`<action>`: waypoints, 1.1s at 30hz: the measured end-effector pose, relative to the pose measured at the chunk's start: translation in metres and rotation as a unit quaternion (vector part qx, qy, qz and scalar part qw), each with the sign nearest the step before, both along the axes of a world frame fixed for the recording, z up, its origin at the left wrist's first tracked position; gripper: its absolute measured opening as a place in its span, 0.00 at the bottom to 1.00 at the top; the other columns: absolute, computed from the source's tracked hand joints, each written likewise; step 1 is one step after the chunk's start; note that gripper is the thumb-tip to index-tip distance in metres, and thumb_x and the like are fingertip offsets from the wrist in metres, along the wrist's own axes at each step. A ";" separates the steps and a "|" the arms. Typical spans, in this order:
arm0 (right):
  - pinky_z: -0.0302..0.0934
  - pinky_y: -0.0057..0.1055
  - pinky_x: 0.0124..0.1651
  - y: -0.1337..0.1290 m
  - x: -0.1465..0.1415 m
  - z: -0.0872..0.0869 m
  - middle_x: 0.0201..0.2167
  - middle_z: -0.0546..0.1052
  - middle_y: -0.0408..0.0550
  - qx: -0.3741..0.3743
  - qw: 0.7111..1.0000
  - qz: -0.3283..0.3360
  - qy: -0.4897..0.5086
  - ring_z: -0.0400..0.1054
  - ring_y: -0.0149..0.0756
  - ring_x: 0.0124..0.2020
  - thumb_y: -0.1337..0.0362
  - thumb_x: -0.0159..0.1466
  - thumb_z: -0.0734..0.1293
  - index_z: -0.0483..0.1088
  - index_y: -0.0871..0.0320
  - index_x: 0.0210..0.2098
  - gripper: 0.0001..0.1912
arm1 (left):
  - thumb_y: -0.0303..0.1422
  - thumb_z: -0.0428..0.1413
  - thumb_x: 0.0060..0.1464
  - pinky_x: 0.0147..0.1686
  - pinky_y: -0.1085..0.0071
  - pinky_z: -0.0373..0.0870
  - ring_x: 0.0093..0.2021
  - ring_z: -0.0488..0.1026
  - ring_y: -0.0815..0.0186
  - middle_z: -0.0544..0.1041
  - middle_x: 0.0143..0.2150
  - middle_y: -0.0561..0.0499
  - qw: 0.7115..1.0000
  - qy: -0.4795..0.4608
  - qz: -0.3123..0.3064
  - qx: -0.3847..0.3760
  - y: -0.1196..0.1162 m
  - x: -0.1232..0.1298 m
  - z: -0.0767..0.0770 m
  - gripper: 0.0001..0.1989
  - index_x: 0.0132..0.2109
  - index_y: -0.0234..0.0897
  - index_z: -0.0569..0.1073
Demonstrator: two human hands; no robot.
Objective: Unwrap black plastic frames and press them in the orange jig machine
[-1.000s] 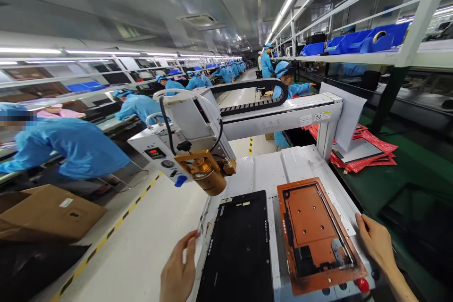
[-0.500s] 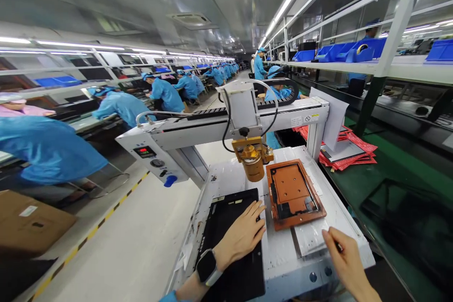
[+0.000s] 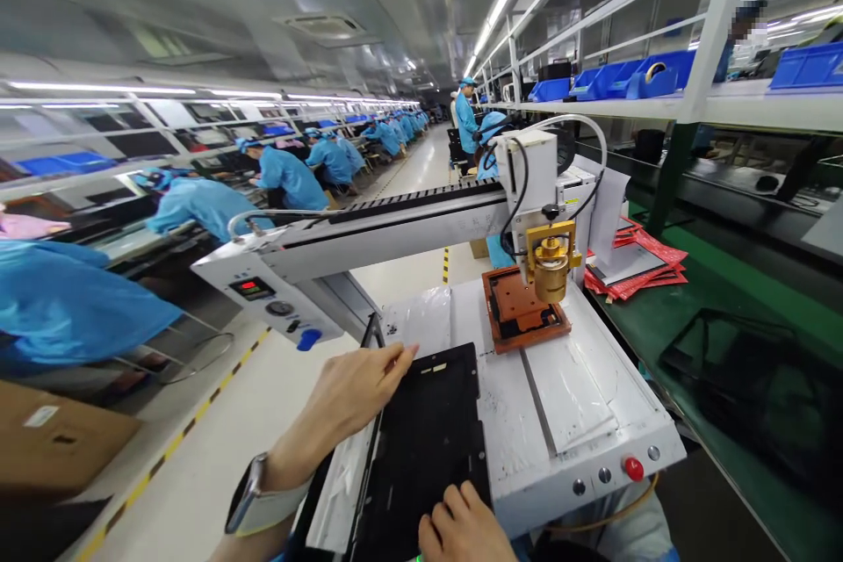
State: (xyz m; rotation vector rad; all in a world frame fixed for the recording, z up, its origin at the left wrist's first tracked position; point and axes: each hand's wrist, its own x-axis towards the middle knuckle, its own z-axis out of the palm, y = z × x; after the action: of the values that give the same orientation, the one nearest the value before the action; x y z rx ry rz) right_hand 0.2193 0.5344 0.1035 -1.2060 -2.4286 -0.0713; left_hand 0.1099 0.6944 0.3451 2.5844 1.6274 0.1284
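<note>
Panel (image 3: pixel 435 421), black and flat, lies along the left edge of the white surface (image 3: pixel 507 413), reaching down towards its near left corner. The left hand (image 3: pixel 359 382), a watch (image 3: pixel 250 492) on its wrist, reaches across the panel's far left corner, fingers held close together and pointing inward; whether they pinch anything cannot be told. A thin dark edge (image 3: pixel 373 330) stands up just behind that hand. The right hand (image 3: pixel 467 531) is at the panel's near right part, fingers bent side by side over it; its thumb is hidden, so its grip cannot be told.

Towards the far right corner of the surface sits an orange-brown tray (image 3: pixel 533 339) with black areas inside. A brass cylinder (image 3: pixel 551 279) hangs over the tray's right side from the machine head (image 3: pixel 530 171). A red button (image 3: pixel 633 467) is on the front face, near the right corner. Sheets in red wrapping (image 3: pixel 642 281) are stacked on the green surface (image 3: pixel 691 338) to the right.
</note>
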 end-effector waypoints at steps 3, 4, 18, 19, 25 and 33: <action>0.71 0.50 0.52 0.002 0.005 0.016 0.38 0.82 0.62 -0.046 0.998 -0.041 -0.008 0.74 0.55 0.45 0.58 0.70 0.75 0.78 0.71 0.53 0.21 | 0.56 0.39 0.71 0.37 0.65 0.58 0.33 0.79 0.56 0.79 0.23 0.52 0.999 -0.037 0.022 -0.007 -0.001 -0.012 -0.002 0.32 0.35 0.44 0.79; 0.71 0.52 0.53 0.003 0.006 0.022 0.40 0.82 0.64 -0.063 0.997 -0.043 -0.016 0.74 0.57 0.47 0.57 0.70 0.75 0.78 0.73 0.54 0.23 | 0.57 0.39 0.70 0.38 0.66 0.59 0.33 0.79 0.56 0.78 0.23 0.53 0.998 -0.052 0.032 -0.012 -0.001 -0.015 -0.002 0.32 0.36 0.44 0.79; 0.68 0.52 0.61 0.019 0.018 0.072 0.39 0.82 0.62 -0.156 0.979 0.019 -0.131 0.76 0.54 0.46 0.61 0.58 0.83 0.80 0.72 0.47 0.24 | 0.63 0.40 0.65 0.39 0.65 0.65 0.27 0.73 0.60 0.74 0.18 0.55 0.978 -0.194 0.068 -0.041 0.001 -0.042 0.003 0.34 0.34 0.42 0.77; 0.68 0.51 0.61 0.021 0.018 0.074 0.39 0.82 0.63 -0.155 0.979 0.020 -0.134 0.76 0.54 0.46 0.62 0.58 0.83 0.80 0.73 0.47 0.24 | 0.63 0.40 0.65 0.39 0.65 0.66 0.27 0.73 0.60 0.74 0.18 0.55 0.977 -0.198 0.068 -0.040 0.001 -0.042 0.004 0.34 0.34 0.42 0.76; 0.68 0.49 0.61 0.025 0.019 0.086 0.37 0.82 0.62 -0.154 0.977 0.034 -0.146 0.76 0.52 0.45 0.69 0.63 0.78 0.81 0.71 0.42 0.11 | 0.66 0.39 0.63 0.39 0.63 0.66 0.26 0.73 0.59 0.73 0.17 0.55 0.973 -0.216 0.066 -0.037 0.001 -0.046 0.001 0.36 0.33 0.43 0.76; 0.68 0.37 0.51 -0.002 0.090 0.128 0.42 0.79 0.50 -0.149 0.988 -0.007 0.049 0.71 0.44 0.48 0.73 0.67 0.75 0.78 0.59 0.44 0.07 | 0.58 0.47 0.65 0.32 0.66 0.64 0.21 0.66 0.63 0.75 0.20 0.56 0.948 -0.312 0.055 0.003 0.012 -0.068 -0.011 0.32 0.53 0.36 0.78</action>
State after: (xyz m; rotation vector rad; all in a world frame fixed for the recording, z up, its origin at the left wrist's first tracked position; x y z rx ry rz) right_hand 0.3090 0.5325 0.2319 -1.3160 -2.4029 0.3525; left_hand 0.0416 0.7062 0.3343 2.1201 1.5007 0.8598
